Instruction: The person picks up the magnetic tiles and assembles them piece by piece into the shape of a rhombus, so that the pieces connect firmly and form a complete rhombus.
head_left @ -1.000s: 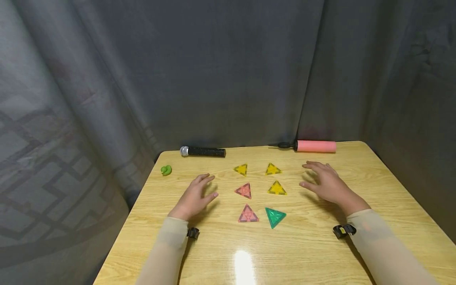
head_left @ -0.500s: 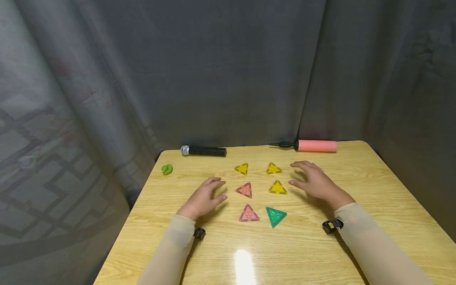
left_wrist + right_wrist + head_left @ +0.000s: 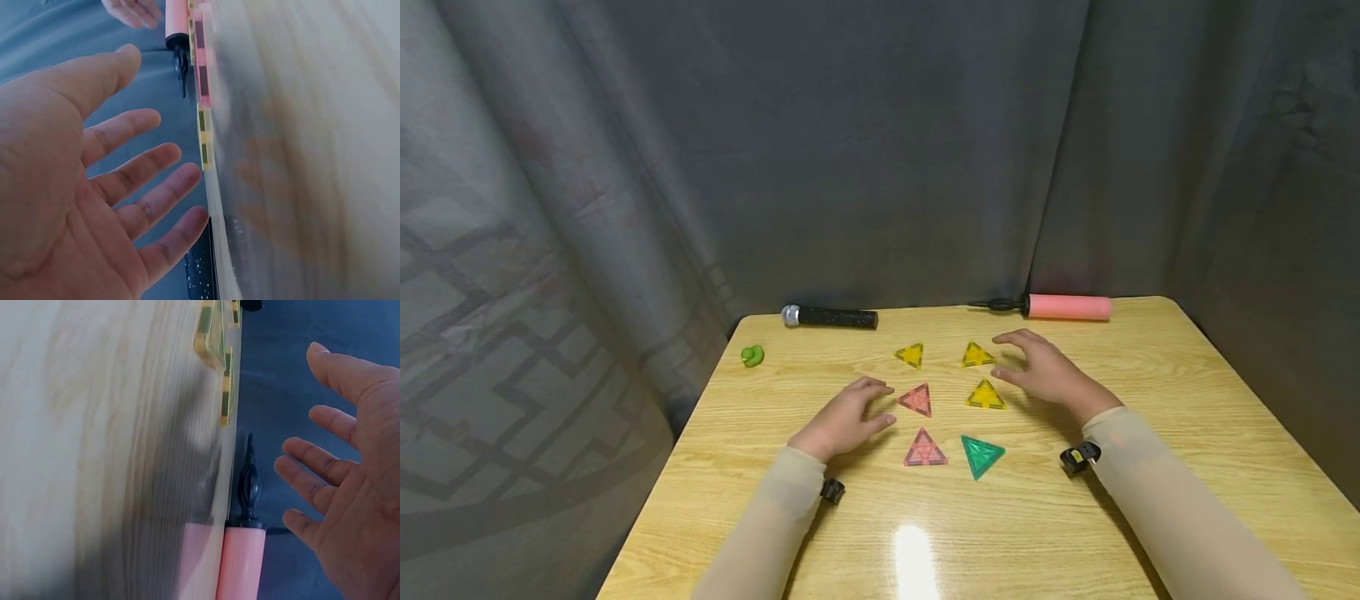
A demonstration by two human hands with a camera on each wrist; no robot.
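Note:
Six would be too exact, so several flat translucent triangle tiles lie in two columns mid-table. In the left column are a yellow tile (image 3: 911,356), a pink tile (image 3: 917,400) and a second pink tile (image 3: 924,449). The right column has a far yellow tile (image 3: 977,355), a nearer yellow tile (image 3: 985,395) and a green tile (image 3: 981,456). My left hand (image 3: 844,422) hovers left of the pink tiles, fingers spread and holding nothing. My right hand (image 3: 1042,372) is beside the two right yellow tiles, fingertips close to them, also holding nothing.
A black microphone (image 3: 838,317) lies along the back edge of the wooden table (image 3: 775,550). A pink hand pump (image 3: 1068,307) with a black nozzle lies back right. A small green object (image 3: 752,356) sits at the left. Dark grey curtains (image 3: 880,150) hang behind.
Both hands have moved inward toward the tiles, the left one rightward and slightly down, the right one leftward. The tiles have stayed in place.

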